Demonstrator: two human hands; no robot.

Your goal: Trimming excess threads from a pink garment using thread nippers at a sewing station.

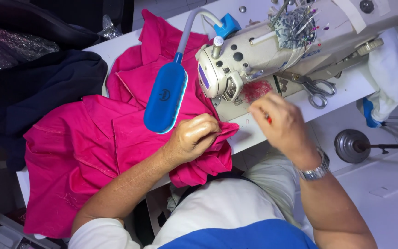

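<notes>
Leftmost, dark cloth [38, 87] lay heaped at the table's far edge, touching the pink fabric [74, 152] that spread across the table [116, 48] and under a blue lamp [166, 97] on a grey neck. The left hand [192, 138] was closed in a loose fist, gripping a bunched fold of that fabric just in front of the sewing machine [254, 55]. The right hand [279, 122], blurred, hovered near the needle with fingers curled, pinching something small and red; what it was could not be told. Scissors [318, 88] lay further right, and a pincushion [295, 25] sat on the machine.
</notes>
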